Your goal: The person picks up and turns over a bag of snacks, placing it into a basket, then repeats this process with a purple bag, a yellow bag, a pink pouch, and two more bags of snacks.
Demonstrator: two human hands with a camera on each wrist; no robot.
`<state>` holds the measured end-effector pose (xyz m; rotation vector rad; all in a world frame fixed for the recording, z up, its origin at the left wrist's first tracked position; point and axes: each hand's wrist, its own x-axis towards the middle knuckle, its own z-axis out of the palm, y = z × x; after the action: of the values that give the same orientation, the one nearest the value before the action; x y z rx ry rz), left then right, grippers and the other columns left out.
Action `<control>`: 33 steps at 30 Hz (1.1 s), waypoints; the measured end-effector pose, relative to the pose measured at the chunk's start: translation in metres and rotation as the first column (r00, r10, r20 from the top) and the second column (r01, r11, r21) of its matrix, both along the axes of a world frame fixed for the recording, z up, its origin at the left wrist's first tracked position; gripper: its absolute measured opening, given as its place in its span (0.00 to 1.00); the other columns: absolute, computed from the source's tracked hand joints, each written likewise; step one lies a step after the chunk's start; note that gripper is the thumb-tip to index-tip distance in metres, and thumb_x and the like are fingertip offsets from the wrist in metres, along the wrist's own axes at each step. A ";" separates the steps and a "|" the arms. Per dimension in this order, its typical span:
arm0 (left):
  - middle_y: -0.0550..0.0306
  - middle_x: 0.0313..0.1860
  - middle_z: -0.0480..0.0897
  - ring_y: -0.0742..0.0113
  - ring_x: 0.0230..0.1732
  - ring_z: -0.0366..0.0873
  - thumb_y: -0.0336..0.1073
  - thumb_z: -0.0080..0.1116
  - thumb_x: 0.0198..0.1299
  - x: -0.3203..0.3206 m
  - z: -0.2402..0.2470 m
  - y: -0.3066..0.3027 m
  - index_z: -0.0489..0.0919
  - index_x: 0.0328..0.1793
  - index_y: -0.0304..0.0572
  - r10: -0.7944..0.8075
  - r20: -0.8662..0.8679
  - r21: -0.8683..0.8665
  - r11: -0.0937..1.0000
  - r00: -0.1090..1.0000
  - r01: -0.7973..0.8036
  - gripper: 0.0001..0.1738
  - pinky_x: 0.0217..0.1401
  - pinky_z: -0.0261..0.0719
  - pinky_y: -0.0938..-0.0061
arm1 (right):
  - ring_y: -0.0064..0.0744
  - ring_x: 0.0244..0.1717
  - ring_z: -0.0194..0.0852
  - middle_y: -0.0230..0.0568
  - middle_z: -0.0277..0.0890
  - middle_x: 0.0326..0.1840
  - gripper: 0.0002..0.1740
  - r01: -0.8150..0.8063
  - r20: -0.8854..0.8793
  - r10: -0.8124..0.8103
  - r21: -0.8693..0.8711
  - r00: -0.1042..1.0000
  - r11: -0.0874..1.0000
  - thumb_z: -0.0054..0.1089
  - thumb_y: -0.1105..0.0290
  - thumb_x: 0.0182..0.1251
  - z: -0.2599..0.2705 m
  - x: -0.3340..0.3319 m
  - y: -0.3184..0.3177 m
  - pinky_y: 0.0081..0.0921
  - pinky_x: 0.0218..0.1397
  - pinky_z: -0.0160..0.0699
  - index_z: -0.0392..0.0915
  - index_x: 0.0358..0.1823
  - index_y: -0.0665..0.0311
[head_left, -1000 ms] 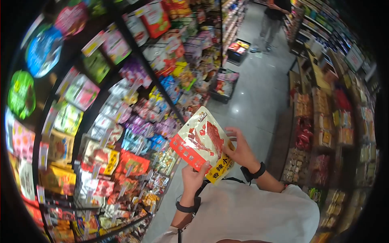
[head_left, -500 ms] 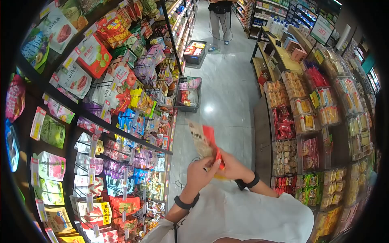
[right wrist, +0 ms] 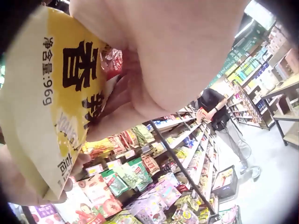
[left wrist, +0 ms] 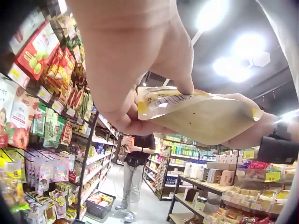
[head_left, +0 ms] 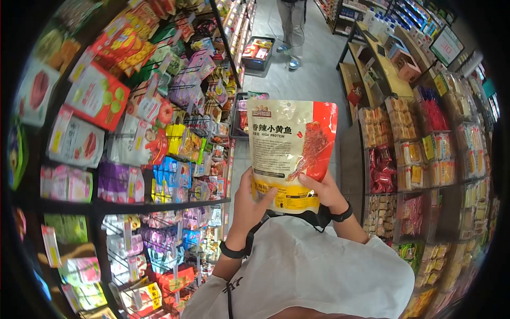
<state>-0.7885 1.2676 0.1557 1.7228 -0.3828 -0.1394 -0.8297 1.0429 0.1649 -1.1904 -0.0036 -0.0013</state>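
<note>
A snack pouch [head_left: 289, 151] in cream, red and yellow is held up in front of the chest, its text-covered side with a fish picture facing the head camera. My left hand [head_left: 248, 204] grips its lower left edge, thumb lying over the yellow band. On the lower right side my right hand [head_left: 326, 190] pinches it, thumb on the printed face and the fingers hidden behind. From the left wrist, the pouch's pale bottom [left wrist: 201, 119] appears between both hands. The right wrist view shows the yellow and cream side [right wrist: 46, 102] with large black characters beside the right hand [right wrist: 173, 51].
Racks of hanging snack bags [head_left: 101, 95] line the left side. Packaged baked goods [head_left: 404, 127] fill stepped shelves on the right. Up the aisle, a black basket [head_left: 257, 59] holding packages stands near a person [left wrist: 134, 170]; another basket [head_left: 240, 125] is partly behind the pouch.
The pouch has been turned round: its picture side showed first, then its narrow edge mid-turn, and now its text side. Both hands have shifted to its lower left and right edges.
</note>
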 end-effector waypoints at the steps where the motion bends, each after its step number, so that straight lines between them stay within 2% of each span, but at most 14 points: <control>1: 0.46 0.62 0.82 0.62 0.59 0.83 0.35 0.74 0.63 0.010 -0.002 -0.009 0.63 0.77 0.32 -0.020 -0.057 -0.024 1.000 0.998 0.019 0.42 0.62 0.80 0.69 | 0.25 0.62 0.77 0.37 0.81 0.63 0.21 0.009 -0.015 -0.009 0.023 1.000 1.000 0.62 0.71 0.78 -0.003 0.008 -0.010 0.28 0.67 0.75 0.74 0.67 0.70; 5: 0.47 0.57 0.84 0.64 0.56 0.85 0.32 0.76 0.60 0.059 0.000 -0.065 0.67 0.68 0.33 -0.004 -0.146 -0.007 1.000 0.989 0.003 0.35 0.59 0.82 0.70 | 0.24 0.61 0.77 0.37 0.81 0.62 0.21 0.073 -0.041 -0.073 0.003 0.996 0.997 0.63 0.70 0.77 -0.008 0.050 -0.060 0.29 0.67 0.76 0.74 0.67 0.70; 8: 0.48 0.54 0.85 0.64 0.54 0.86 0.31 0.78 0.58 0.104 -0.010 -0.118 0.68 0.66 0.34 -0.007 -0.099 -0.076 0.997 0.995 0.000 0.35 0.57 0.82 0.72 | 0.24 0.60 0.78 0.37 0.82 0.61 0.21 0.128 -0.006 -0.129 -0.102 0.992 0.987 0.64 0.70 0.77 -0.017 0.087 -0.111 0.29 0.65 0.77 0.74 0.65 0.70; 10: 0.48 0.54 0.85 0.65 0.54 0.86 0.30 0.80 0.55 0.132 -0.004 -0.159 0.69 0.63 0.36 -0.036 -0.141 -0.070 0.997 0.989 0.026 0.35 0.58 0.82 0.73 | 0.24 0.58 0.79 0.37 0.82 0.60 0.20 0.168 0.018 -0.167 -0.108 0.986 0.980 0.64 0.70 0.77 -0.014 0.107 -0.153 0.28 0.64 0.78 0.75 0.65 0.70; 14: 0.48 0.52 0.87 0.66 0.53 0.87 0.32 0.81 0.55 0.179 0.014 -0.236 0.69 0.61 0.36 -0.102 -0.091 -0.106 0.990 0.991 0.092 0.34 0.57 0.83 0.73 | 0.23 0.55 0.80 0.37 0.83 0.58 0.19 0.221 0.002 -0.221 -0.068 0.975 0.973 0.63 0.69 0.77 -0.004 0.145 -0.226 0.26 0.60 0.80 0.76 0.64 0.70; 15: 0.48 0.51 0.87 0.66 0.51 0.87 0.33 0.81 0.55 0.190 0.016 -0.251 0.69 0.60 0.35 -0.111 -0.062 -0.106 0.989 0.992 0.104 0.34 0.55 0.83 0.73 | 0.22 0.53 0.81 0.36 0.84 0.56 0.18 0.301 0.017 -0.300 -0.067 0.954 0.951 0.62 0.69 0.78 -0.006 0.154 -0.239 0.25 0.58 0.80 0.77 0.62 0.70; 17: 0.47 0.48 0.89 0.66 0.48 0.89 0.35 0.81 0.56 0.213 0.015 -0.280 0.69 0.60 0.35 -0.111 0.018 -0.076 0.991 0.994 0.112 0.33 0.52 0.85 0.73 | 0.21 0.52 0.81 0.36 0.84 0.54 0.16 0.345 0.025 -0.344 -0.125 0.939 0.930 0.62 0.68 0.78 -0.010 0.172 -0.265 0.25 0.56 0.81 0.79 0.60 0.71; 18: 0.46 0.48 0.89 0.66 0.48 0.89 0.35 0.81 0.57 0.219 0.017 -0.292 0.69 0.60 0.34 -0.109 -0.009 -0.069 0.992 0.994 0.108 0.34 0.51 0.85 0.73 | 0.21 0.51 0.81 0.35 0.85 0.53 0.16 0.361 0.026 -0.362 -0.153 0.932 0.920 0.62 0.68 0.78 -0.010 0.180 -0.275 0.25 0.55 0.81 0.79 0.59 0.71; 19: 0.46 0.48 0.89 0.66 0.48 0.89 0.36 0.80 0.57 0.225 0.021 -0.302 0.68 0.60 0.34 -0.106 -0.032 -0.060 0.993 0.994 0.104 0.34 0.50 0.85 0.74 | 0.21 0.49 0.82 0.35 0.86 0.50 0.15 0.404 0.030 -0.404 -0.130 0.914 0.905 0.63 0.68 0.78 -0.006 0.188 -0.282 0.24 0.54 0.81 0.81 0.57 0.71; 24: 0.45 0.46 0.90 0.67 0.45 0.90 0.38 0.76 0.62 0.271 0.023 -0.330 0.67 0.62 0.33 -0.104 -0.077 -0.037 0.994 0.992 0.102 0.32 0.47 0.85 0.74 | 0.21 0.48 0.83 0.37 0.86 0.52 0.15 0.385 0.050 -0.382 -0.099 0.923 0.918 0.62 0.68 0.78 -0.002 0.245 -0.315 0.23 0.53 0.82 0.81 0.58 0.71; 27: 0.48 0.50 0.88 0.69 0.48 0.87 0.29 0.71 0.64 0.310 0.011 -0.333 0.67 0.63 0.39 -0.108 -0.132 -0.059 0.993 0.985 0.101 0.27 0.49 0.84 0.76 | 0.22 0.48 0.84 0.37 0.87 0.52 0.16 0.355 0.050 -0.352 -0.135 0.935 0.925 0.63 0.68 0.78 -0.002 0.284 -0.325 0.23 0.53 0.82 0.80 0.59 0.71; 30: 0.48 0.49 0.88 0.69 0.48 0.87 0.28 0.69 0.64 0.353 0.012 -0.340 0.67 0.63 0.38 -0.106 -0.092 -0.070 0.993 0.990 0.100 0.27 0.49 0.85 0.76 | 0.22 0.47 0.84 0.37 0.87 0.52 0.16 0.352 0.057 -0.347 -0.150 0.936 0.924 0.63 0.67 0.78 -0.003 0.328 -0.332 0.23 0.53 0.82 0.80 0.59 0.72; 33: 0.45 0.45 0.91 0.67 0.44 0.90 0.34 0.72 0.63 0.400 0.017 -0.350 0.68 0.61 0.35 -0.092 -0.073 -0.156 0.985 0.993 0.080 0.27 0.46 0.86 0.72 | 0.22 0.47 0.84 0.37 0.86 0.52 0.16 0.358 0.067 -0.352 -0.161 0.934 0.920 0.63 0.67 0.79 0.002 0.377 -0.339 0.23 0.53 0.82 0.80 0.58 0.71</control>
<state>-0.3889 0.9175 0.1725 1.5453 -0.3991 -0.2352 -0.4523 0.7041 0.1667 -1.3486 0.1845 -0.3499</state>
